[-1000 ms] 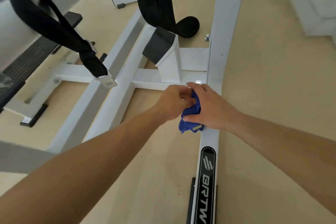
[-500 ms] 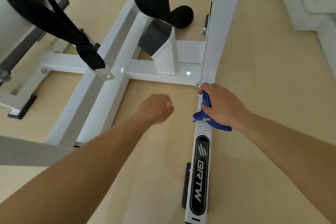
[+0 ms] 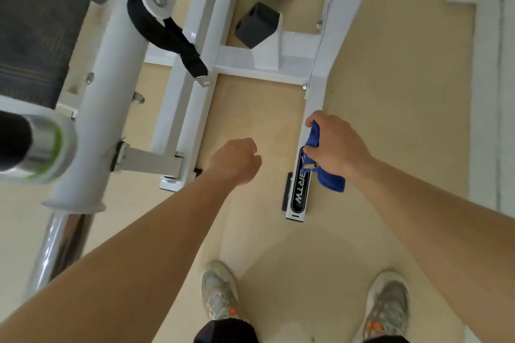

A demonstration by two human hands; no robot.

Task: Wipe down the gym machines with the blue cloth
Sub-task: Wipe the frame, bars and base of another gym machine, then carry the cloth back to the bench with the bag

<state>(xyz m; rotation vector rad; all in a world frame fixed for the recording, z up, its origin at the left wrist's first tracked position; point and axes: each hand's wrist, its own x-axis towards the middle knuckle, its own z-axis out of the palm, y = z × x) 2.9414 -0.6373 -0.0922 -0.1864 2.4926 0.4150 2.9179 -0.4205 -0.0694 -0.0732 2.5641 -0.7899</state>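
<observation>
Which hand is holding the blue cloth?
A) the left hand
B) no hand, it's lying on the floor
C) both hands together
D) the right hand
D: the right hand grips the blue cloth against the white floor bar of the machine, while the left hand is off to the side with nothing in it.

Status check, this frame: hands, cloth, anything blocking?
Right hand grips blue cloth on white base rail. Left hand curled, holding nothing. No obstruction seen on rail.
</observation>
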